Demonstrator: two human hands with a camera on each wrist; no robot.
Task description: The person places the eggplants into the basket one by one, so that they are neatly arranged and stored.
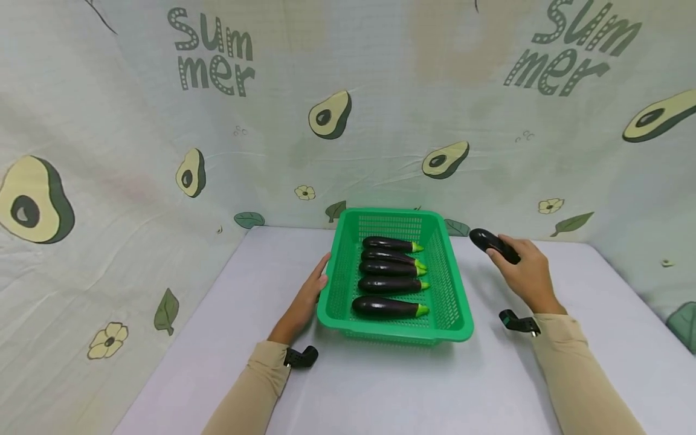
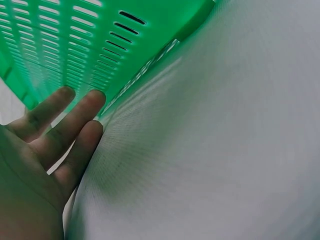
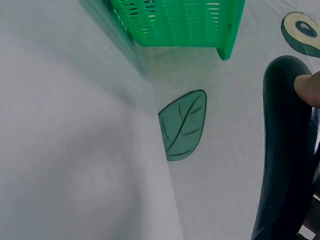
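Note:
A green plastic basket (image 1: 459, 302) stands on the white table, with several dark purple eggplants (image 1: 387, 284) lying in it, their green stem ends to the right. At its left side is my left hand (image 1: 304, 300). In the left wrist view its straight fingers (image 2: 65, 127) touch or nearly touch the slotted basket wall (image 2: 85, 45). My right hand (image 1: 528, 273) grips another eggplant (image 1: 486, 239) above the table, to the right of the basket. In the right wrist view, the thumb (image 3: 309, 89) presses on this eggplant's (image 3: 285, 150) rounded end.
The table (image 1: 375, 386) is covered in white cloth. Behind it hangs a pale cloth backdrop (image 1: 380, 169) printed with avocados, leaves and flowers. A black wrist camera (image 1: 301, 357) sits on the left sleeve, another wrist camera (image 1: 519, 323) on the right.

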